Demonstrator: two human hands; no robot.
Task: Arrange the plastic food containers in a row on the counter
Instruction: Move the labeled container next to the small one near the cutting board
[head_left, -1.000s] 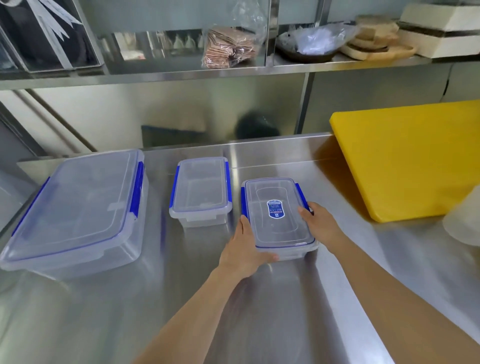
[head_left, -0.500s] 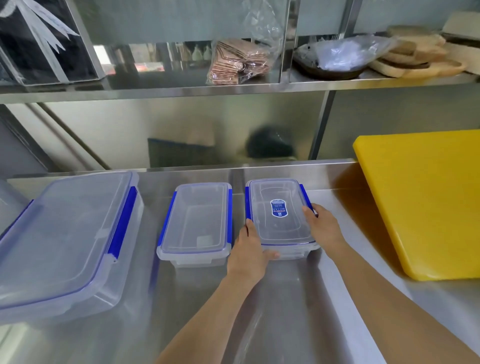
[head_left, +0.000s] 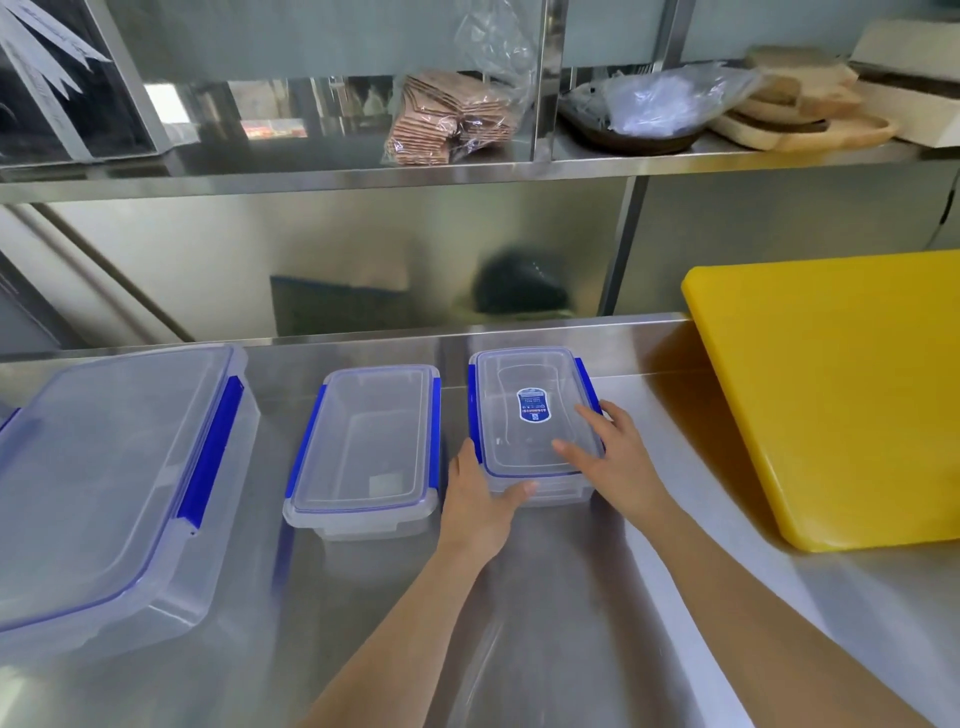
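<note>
1. Sitting at the right end of the line, the labelled container (head_left: 532, 415) rests flat on the steel surface (head_left: 545, 613), its lid on and its blue clips down both long sides, close to the back edge.
2. Both hands are on it — the left hand (head_left: 480, 501) cups its near-left corner with the thumb along the front wall, and the right hand (head_left: 610, 457) lies with spread fingers over the near-right part of the lid. Neither looks clamped; they read as a light steadying touch on a box already set down.
3. Just beside it to the left stands the middle container (head_left: 363, 447), also lidded, with a narrow gap between the two. Its front edge sits a little nearer the camera than the labelled one's, so the pair is not quite flush.
4. Further left, set apart by a wider gap, lies the large container (head_left: 104, 483), lidded and angled slightly off the line of the other two.
5. By my reading the row is essentially formed — three boxes side by side along the back. What seems left is trimming: evening the front edges, perhaps squaring the large one, then letting go.
6. To the right, the yellow cutting board (head_left: 831, 389) lies well clear of the row.
</note>
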